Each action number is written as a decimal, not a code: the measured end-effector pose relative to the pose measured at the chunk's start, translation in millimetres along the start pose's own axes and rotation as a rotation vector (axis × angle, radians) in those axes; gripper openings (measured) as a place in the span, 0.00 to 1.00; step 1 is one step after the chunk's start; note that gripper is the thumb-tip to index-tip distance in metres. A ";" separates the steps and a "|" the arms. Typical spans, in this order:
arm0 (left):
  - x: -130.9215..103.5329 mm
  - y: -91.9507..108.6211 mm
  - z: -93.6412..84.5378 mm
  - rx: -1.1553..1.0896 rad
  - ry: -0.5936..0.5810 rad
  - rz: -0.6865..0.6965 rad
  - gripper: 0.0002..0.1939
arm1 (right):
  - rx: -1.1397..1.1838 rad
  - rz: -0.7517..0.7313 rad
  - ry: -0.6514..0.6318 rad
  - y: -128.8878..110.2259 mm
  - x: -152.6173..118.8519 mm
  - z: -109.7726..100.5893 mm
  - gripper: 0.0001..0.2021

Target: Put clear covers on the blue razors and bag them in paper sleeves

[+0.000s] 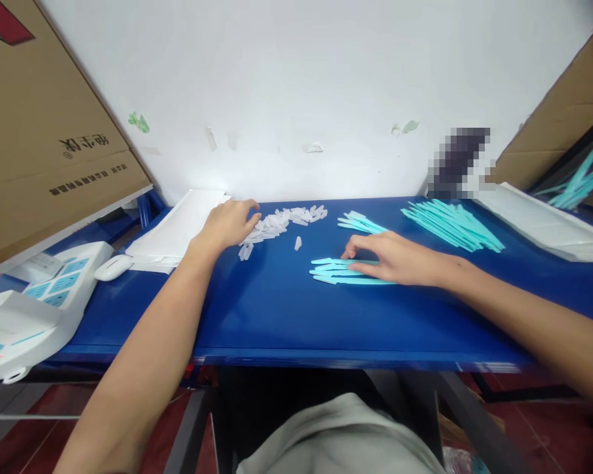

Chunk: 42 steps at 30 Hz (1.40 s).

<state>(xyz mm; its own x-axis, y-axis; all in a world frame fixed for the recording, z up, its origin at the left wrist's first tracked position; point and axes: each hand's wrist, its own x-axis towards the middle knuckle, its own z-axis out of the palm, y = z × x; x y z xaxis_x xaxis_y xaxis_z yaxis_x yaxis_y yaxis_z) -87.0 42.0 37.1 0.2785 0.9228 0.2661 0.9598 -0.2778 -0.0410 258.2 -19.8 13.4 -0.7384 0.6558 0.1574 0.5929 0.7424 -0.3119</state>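
Note:
My left hand (230,224) rests at the left end of a pile of small translucent white caps (271,225). Its thumb and forefinger are apart; the other fingertips are partly hidden. One loose cap (298,243) lies in front of the pile. My right hand (388,257) reaches over a few slim turquoise eyebrow razors (333,271) lying side by side on the blue table. Thumb and forefinger are spread around one razor, touching or just above it; none is lifted. Behind this hand is a small bunch of razors (360,222), with whitish tips at its left end.
A larger heap of turquoise razors (454,224) lies at the right, near a white plastic bag (543,224). White sheets or bags (172,230), a white case (113,268) and a power strip (59,289) are at the left. A cardboard box (54,131) and a white wall (296,85) border the table.

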 end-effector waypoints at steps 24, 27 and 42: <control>0.7 14.2 18.6 0.014 -0.032 0.342 0.20 | 0.131 0.052 0.131 -0.3 10.9 15.2 0.16; 1.6 15.4 22.0 0.052 -0.078 0.309 0.21 | 0.098 0.097 0.112 1.0 10.2 13.5 0.14; -4.3 52.5 22.5 -0.006 -0.148 0.447 0.20 | -0.039 0.107 0.278 11.5 8.9 12.9 0.13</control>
<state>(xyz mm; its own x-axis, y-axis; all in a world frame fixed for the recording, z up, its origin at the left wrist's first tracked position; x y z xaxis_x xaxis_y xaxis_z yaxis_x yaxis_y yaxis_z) -37.0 29.4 12.1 0.6670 0.7404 0.0834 0.7445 -0.6577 -0.1146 254.3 -7.2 -0.9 -0.5578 0.7391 0.3775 0.6787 0.6681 -0.3051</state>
